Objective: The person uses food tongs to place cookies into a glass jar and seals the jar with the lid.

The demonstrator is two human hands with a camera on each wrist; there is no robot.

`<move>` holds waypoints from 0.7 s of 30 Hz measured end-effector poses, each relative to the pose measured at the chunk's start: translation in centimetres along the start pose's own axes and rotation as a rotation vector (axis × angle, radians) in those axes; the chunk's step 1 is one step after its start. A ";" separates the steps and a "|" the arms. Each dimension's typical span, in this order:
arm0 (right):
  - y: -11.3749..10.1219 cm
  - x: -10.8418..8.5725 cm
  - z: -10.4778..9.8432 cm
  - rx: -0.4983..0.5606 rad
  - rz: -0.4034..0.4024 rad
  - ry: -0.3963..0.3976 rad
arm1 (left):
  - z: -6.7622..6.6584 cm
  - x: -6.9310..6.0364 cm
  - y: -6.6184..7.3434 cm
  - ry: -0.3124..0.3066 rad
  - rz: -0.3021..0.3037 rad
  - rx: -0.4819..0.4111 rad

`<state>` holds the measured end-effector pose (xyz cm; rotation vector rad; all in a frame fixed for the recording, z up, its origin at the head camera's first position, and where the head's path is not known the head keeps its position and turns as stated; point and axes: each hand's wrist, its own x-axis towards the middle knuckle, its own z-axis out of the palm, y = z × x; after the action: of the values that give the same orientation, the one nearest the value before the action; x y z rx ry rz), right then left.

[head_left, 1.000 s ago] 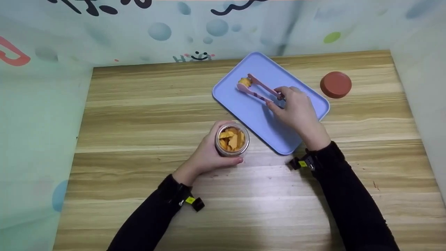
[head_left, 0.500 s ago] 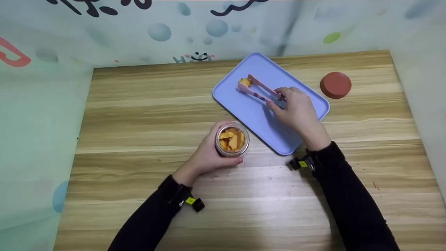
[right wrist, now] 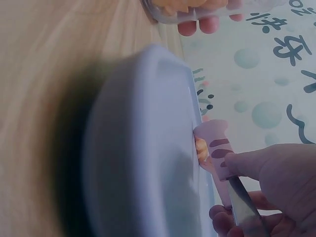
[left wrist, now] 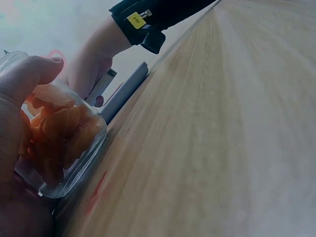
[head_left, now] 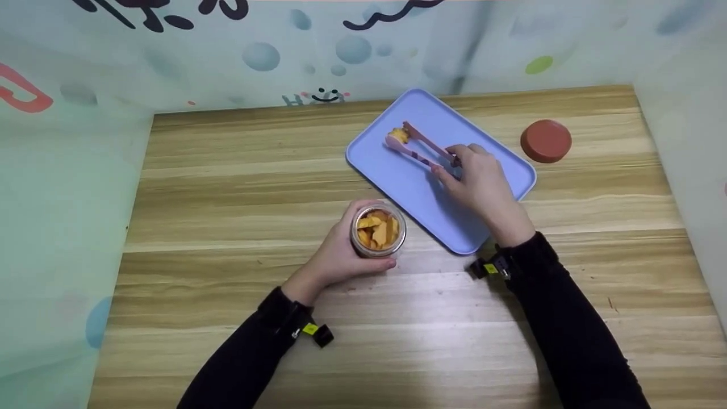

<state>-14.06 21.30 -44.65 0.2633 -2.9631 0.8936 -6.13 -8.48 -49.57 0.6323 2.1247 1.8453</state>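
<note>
My left hand (head_left: 341, 250) grips a clear jar (left wrist: 91, 153) around its side. Orange-yellow chip-like snack pieces (head_left: 379, 230) fill it, and its mouth is uncovered. My right hand (head_left: 483, 176) holds a pair of pink tongs (head_left: 417, 154) between thumb and fingers, over a light-blue tray (head_left: 443, 221). Between the tong tips sits one golden snack piece (head_left: 398, 135), low at the tray's surface. In the right wrist view that piece (right wrist: 201, 149) shows beside the pink tip. I cannot tell whether both tips press on it.
A reddish-brown round lid (head_left: 546, 141) lies on the wooden table (head_left: 227, 199) to the right of the tray. The tray sits at an angle near the table's back edge, its left side close to the jar. Printed cloth walls (head_left: 227, 57) rise behind and at the sides.
Hands, jar, tongs and snack piece keep nearly the same places. The whole head view has shifted down very slightly.
</note>
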 end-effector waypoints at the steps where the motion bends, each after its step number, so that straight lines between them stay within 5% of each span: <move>1: 0.0 0.0 0.0 -0.001 -0.007 0.005 | 0.0 0.0 0.0 0.000 0.001 0.002; 21: -0.1 -0.7 -3.2 -0.055 -0.068 -0.051 | 0.1 0.0 -0.1 -0.003 0.003 -0.017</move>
<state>-13.39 23.14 -41.96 0.3876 -2.9996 0.8086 -6.11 -8.44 -49.64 0.6341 2.1049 1.8608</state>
